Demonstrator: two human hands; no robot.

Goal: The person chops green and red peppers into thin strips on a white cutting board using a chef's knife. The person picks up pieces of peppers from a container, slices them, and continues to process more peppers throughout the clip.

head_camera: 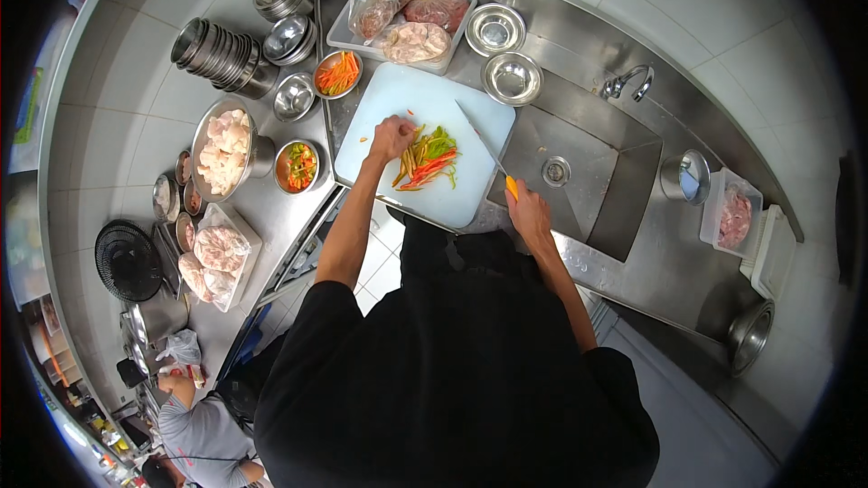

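Observation:
A white cutting board [427,95] lies before me, with red, green and yellowish pepper strips [430,163] heaped near its middle. My left hand [395,137] is at the heap's upper left edge, fingers bent together; whether a strip is pinched in them cannot be told. In my right hand [529,210] is the yellow handle of a kitchen knife [481,139], held at the board's right side over the sink edge, its blade pointing up and left across the board. Small orange bits lie beside my left hand. Left of the board are a bowl of carrot strips [337,74] and a bowl of cut peppers [297,166].
Behind the board stands a plastic tub [458,61] of bagged meat. Steel bowls [512,78] sit by the sink [569,169]. A large bowl of raw chicken pieces [224,149] and stacked steel containers [217,57] are at left. A co-worker [203,413] is at lower left.

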